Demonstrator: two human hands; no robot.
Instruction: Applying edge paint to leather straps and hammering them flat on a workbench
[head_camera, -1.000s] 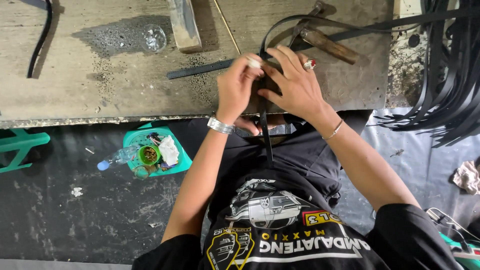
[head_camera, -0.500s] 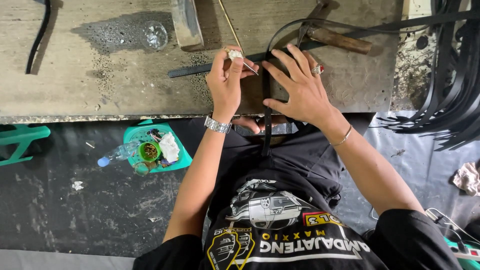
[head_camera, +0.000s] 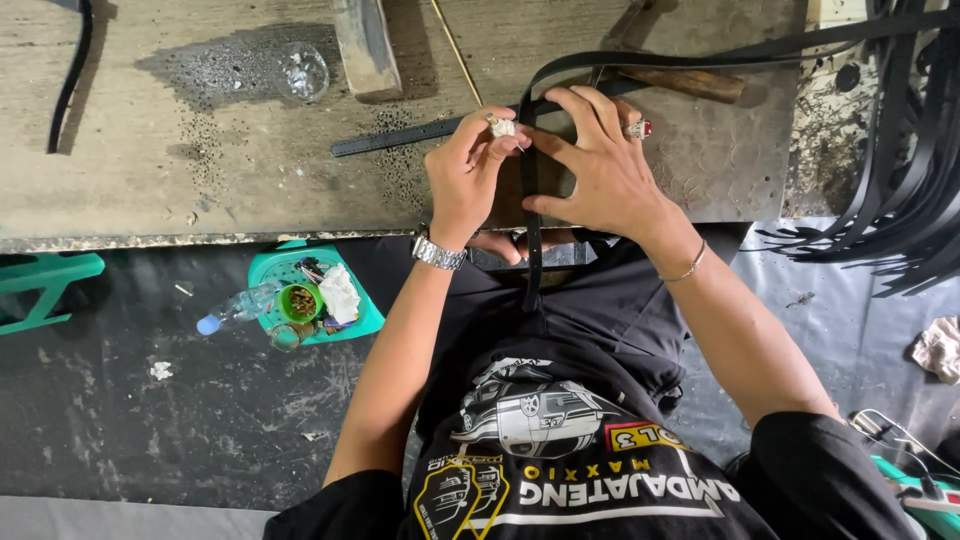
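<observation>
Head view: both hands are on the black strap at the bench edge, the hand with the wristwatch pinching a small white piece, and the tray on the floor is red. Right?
Not quite. The head view shows the tray on the floor is green, not red. The rest holds: both hands are on the black strap at the bench edge, and the left hand, the one with the wristwatch, pinches a small white piece beside the right hand.

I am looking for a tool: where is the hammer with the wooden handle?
In the head view, the hammer lies on the workbench, top centre-right, just beyond the right hand and under the black strap.
</observation>
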